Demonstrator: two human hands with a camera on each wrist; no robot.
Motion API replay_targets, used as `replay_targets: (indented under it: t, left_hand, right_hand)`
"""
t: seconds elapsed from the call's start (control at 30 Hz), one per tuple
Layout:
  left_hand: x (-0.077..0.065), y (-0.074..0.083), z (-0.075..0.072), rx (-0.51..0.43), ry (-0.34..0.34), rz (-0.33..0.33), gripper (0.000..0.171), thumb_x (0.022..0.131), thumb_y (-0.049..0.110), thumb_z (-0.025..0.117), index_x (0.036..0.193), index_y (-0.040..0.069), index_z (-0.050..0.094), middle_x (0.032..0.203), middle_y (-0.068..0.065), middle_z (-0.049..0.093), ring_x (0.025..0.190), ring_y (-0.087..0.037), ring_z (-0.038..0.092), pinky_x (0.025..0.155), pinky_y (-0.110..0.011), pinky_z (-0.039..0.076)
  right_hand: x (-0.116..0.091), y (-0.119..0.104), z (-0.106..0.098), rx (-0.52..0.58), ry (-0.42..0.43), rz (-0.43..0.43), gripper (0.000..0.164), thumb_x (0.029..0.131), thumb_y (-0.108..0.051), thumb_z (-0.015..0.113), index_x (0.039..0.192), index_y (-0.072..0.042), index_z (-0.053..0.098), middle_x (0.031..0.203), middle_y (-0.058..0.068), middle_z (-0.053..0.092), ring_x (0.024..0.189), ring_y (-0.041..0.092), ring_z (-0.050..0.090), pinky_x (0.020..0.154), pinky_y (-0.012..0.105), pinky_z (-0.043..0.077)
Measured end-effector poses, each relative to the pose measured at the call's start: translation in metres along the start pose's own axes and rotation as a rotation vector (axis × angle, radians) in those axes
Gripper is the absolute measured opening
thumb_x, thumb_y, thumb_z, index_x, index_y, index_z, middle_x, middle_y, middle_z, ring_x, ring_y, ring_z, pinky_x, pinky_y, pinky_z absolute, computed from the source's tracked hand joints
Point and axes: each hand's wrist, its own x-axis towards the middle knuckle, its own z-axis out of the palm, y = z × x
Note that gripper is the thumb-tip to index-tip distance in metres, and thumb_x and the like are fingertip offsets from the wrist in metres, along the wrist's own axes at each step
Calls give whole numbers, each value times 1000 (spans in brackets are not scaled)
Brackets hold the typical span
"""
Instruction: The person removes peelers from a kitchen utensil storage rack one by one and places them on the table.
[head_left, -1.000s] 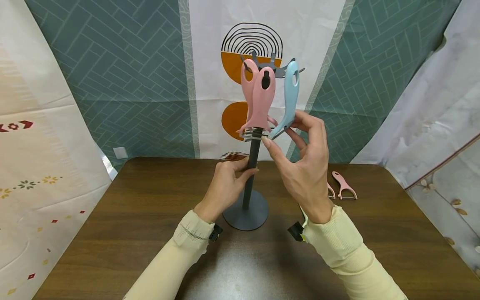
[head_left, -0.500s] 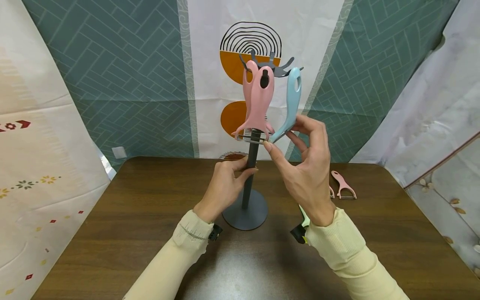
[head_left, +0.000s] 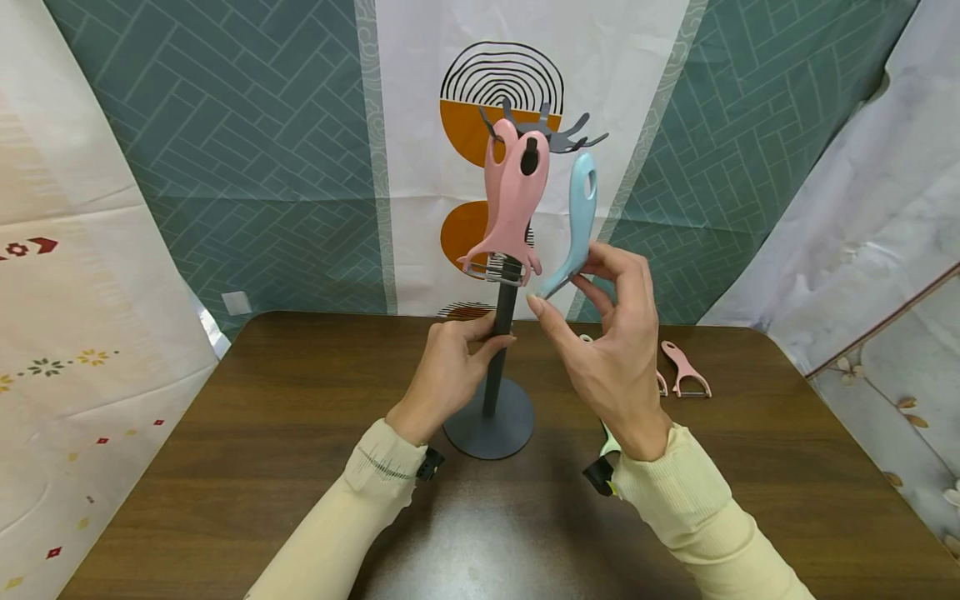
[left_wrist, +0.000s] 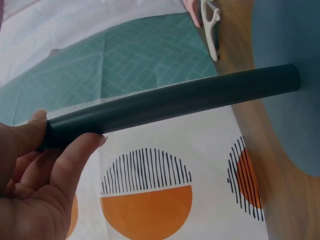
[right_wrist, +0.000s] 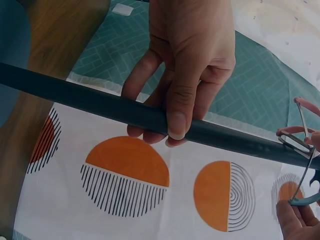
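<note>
A dark grey stand has a round base (head_left: 489, 437), a pole (head_left: 504, 308) and a ring of hooks (head_left: 558, 137) on top. My left hand (head_left: 448, 367) grips the pole at mid-height, thumb and fingers on opposite sides in the left wrist view. Two pink peelers (head_left: 517, 200) hang side by side from hooks, blades down. My right hand (head_left: 618, 354) pinches a light blue peeler (head_left: 581, 212) by its blade end, handle upward. The hole in its handle is just below a hook tip at the ring's right side. Fingers cover part of its blade end.
On the table (head_left: 300, 417), a pink peeler (head_left: 684, 367) lies at the back right, with another pink one (head_left: 662, 383) partly behind my right hand. A green peeler (head_left: 610, 439) shows beside the right wrist. Patterned cloth (head_left: 262, 167) hangs behind the table.
The light blue peeler has come down with my right hand, from the hook tip to below it. The front pink peeler has swung slightly left at its lower end. My left hand stays put.
</note>
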Motion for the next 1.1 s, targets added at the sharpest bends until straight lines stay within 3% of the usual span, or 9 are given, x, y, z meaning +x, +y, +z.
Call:
replay_targets:
  t: [0.83,1.1]
  left_hand:
    - [0,-1,-1,5,6,2,29,94,19,74,122,14,76,107,-2,78,97,-15,73,81,-34,62]
    - [1,-3,-1,14,5,4,33,93,20,74,125,13,74,111,-5,78,106,-17,72,84,-34,62]
  right_hand:
    - [-24,20,-17,-77,-47,74,64,80,-1,85,137,-4,55,129,7,52,120,19,55,104,31,54]
    - [-29,24,-23,-111,-51,97,67,79,2,85,138,-5,55,128,10,52,120,15,55,105,27,53]
